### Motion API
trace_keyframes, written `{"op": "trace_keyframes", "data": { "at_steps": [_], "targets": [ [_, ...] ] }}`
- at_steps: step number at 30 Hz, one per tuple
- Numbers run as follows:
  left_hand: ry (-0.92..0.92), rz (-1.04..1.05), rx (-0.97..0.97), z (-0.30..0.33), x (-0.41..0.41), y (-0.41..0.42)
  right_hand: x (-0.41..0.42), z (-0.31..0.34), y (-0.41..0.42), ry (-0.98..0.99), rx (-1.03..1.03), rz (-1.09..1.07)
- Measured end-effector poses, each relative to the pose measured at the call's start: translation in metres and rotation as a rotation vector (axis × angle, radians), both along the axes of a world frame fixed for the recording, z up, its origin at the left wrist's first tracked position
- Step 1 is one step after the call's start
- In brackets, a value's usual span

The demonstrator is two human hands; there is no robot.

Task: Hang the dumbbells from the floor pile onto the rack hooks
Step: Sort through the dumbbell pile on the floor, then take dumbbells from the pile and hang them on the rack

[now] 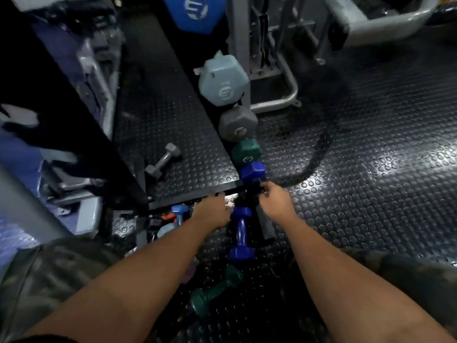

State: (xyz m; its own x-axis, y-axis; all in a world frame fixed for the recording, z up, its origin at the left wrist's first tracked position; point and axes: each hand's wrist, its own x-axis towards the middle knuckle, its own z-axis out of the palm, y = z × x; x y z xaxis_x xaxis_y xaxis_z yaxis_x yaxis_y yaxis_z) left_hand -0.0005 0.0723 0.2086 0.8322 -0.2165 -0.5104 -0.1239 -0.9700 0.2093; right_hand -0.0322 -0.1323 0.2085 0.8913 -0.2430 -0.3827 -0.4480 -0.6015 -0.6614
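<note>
The black rack (249,194) carries a column of hung dumbbells: pale blue (222,80), grey (237,125), green (246,151) and dark blue (252,171). My right hand (275,198) curls its fingers on a dark hook part of the rack just below the hung dark blue one. My left hand (213,209) reaches in beside it, its fingertips hidden in shadow. Another dark blue dumbbell (241,233) lies lengthwise between my forearms. A green dumbbell (215,290), a light blue one (179,214) and a small grey one (163,160) lie on the floor.
Studded black rubber flooring (358,194) spreads out to the right. A thick black rope (319,149) curves across it. A grey machine frame (272,70) stands behind the rack, and a dark bench with metal parts (81,134) fills the left. A large blue weight (195,11) is at the top.
</note>
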Motion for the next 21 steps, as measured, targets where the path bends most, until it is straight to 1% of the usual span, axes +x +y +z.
{"op": "trace_keyframes", "data": {
  "at_steps": [4,6,9,11,13,15,17,19,21],
  "targets": [
    [0.001,-0.007,0.013,0.029,-0.009,0.044,-0.016,0.006,0.030,0.005,-0.003,0.036],
    [0.004,0.020,0.026,0.041,-0.016,0.076,-0.026,0.008,0.049,0.014,-0.020,0.096],
    [-0.025,0.105,0.040,0.053,-0.028,0.133,-0.037,0.013,0.075,0.023,-0.056,0.193],
    [-0.051,0.222,-0.003,0.060,-0.039,0.173,-0.037,0.016,0.091,0.030,-0.069,0.253],
    [-0.068,0.357,-0.038,0.051,-0.053,0.220,-0.034,0.019,0.112,0.063,-0.057,0.303],
    [-0.073,0.433,-0.045,0.040,-0.068,0.255,-0.031,0.022,0.133,0.089,-0.054,0.329],
    [-0.060,0.536,-0.058,0.007,-0.079,0.294,-0.028,0.023,0.158,0.092,-0.058,0.389],
    [-0.040,0.634,-0.064,-0.009,-0.090,0.317,-0.028,0.024,0.183,0.085,-0.068,0.462],
    [-0.039,0.710,-0.103,-0.003,-0.104,0.325,-0.026,0.021,0.210,0.075,-0.079,0.528]
  ]
}}
